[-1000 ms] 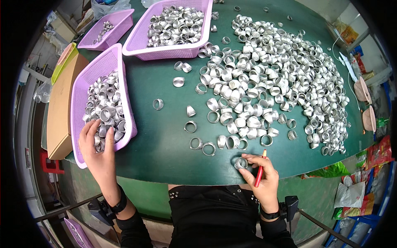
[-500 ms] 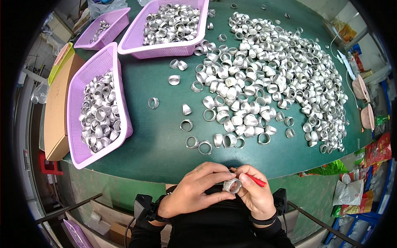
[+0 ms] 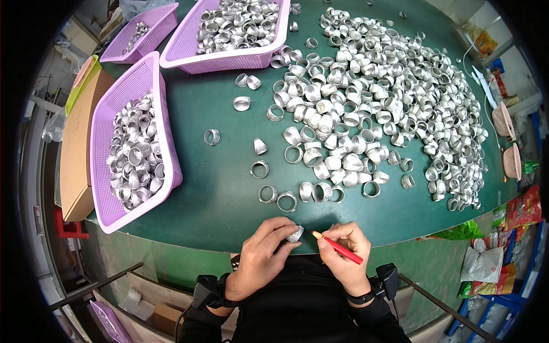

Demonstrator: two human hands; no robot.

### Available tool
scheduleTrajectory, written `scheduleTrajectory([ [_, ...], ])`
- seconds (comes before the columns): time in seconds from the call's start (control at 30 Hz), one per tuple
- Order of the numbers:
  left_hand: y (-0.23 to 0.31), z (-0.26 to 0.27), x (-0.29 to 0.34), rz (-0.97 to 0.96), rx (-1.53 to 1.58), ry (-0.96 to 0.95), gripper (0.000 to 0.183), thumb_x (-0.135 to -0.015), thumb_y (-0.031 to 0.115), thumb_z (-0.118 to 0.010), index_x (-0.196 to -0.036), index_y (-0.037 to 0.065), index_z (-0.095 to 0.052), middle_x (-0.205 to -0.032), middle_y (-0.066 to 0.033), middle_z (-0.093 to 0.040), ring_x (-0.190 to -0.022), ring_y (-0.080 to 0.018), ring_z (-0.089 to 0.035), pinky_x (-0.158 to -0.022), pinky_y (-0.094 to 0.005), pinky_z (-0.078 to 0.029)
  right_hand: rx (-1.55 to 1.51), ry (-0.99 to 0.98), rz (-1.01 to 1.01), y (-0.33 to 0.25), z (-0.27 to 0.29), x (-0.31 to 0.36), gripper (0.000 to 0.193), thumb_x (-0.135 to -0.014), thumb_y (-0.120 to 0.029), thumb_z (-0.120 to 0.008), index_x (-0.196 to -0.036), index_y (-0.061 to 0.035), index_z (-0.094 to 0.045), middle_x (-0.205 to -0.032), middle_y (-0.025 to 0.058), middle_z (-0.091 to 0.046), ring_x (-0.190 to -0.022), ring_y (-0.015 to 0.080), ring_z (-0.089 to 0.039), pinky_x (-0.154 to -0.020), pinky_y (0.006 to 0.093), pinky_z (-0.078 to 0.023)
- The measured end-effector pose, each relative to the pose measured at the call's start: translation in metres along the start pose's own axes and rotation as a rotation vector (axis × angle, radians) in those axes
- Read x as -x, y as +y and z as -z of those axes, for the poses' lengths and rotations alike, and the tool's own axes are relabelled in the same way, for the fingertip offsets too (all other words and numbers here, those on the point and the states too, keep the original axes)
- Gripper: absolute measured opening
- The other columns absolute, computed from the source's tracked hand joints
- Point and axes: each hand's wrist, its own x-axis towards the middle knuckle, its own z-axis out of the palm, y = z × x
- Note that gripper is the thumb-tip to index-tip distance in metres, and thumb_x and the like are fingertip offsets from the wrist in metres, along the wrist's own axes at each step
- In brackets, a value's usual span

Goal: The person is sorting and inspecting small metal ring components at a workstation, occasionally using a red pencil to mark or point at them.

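Note:
My left hand [image 3: 263, 260] pinches a silver metal ring [image 3: 295, 234] between thumb and fingers, just over the table's near edge. My right hand [image 3: 347, 257] grips a red pen [image 3: 346, 252] like a writing tool. Its pale yellowish tip points toward the ring, with a small gap between them. Beyond my hands, several loose rings [image 3: 286, 201] lie on the green table [image 3: 223, 188]. A large heap of similar silver rings [image 3: 366, 114] spreads over the table's middle and right.
A purple basket [image 3: 102, 143] of rings stands at the left, with a cardboard box [image 3: 80, 148] beside it. Farther back are another filled purple basket [image 3: 223, 62] and a smaller one [image 3: 163, 31]. Two pink containers [image 3: 512, 160] are at the right edge.
My hands have moved apart. My left hand has shifted left with the ring, now turned. The pen, earlier angled away in my right hand, now has its tip toward the ring.

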Motion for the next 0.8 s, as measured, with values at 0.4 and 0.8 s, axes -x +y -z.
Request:
scheduleTrajectory([
  [0.4, -0.001, 0.001, -0.002, -0.023, -0.004, 0.024, 0.030, -0.062, -0.004, -0.070, -0.090, 0.000, -0.061, -0.092, -0.0101, -0.058, -0.080, -0.0222, -0.059, -0.067, -0.0290, -0.050, 0.332, -0.047, 0.121, 0.005, -0.005, -0.005, 0.014, -0.072, 0.003, -0.065, -0.080, 0.0008, -0.053, -0.066, 0.0084, -0.059, -0.059, 0.0068, -0.055, -0.053, 0.0203, -0.044],
  [0.8, 0.001, 0.128, -0.017, -0.084, -0.569, 0.853, 0.034, -0.064, -0.005, -0.070, -0.095, 0.000, -0.058, -0.094, -0.0113, -0.055, -0.083, -0.0200, -0.053, -0.076, -0.0275, -0.041, 0.180, -0.092, 0.055, -0.003, 0.004, -0.002, 0.016, -0.091, -0.008, -0.042, -0.102, 0.0005, -0.049, -0.063, 0.0071, -0.056, -0.053, 0.0086, -0.051, -0.049, 0.0202, -0.041],
])
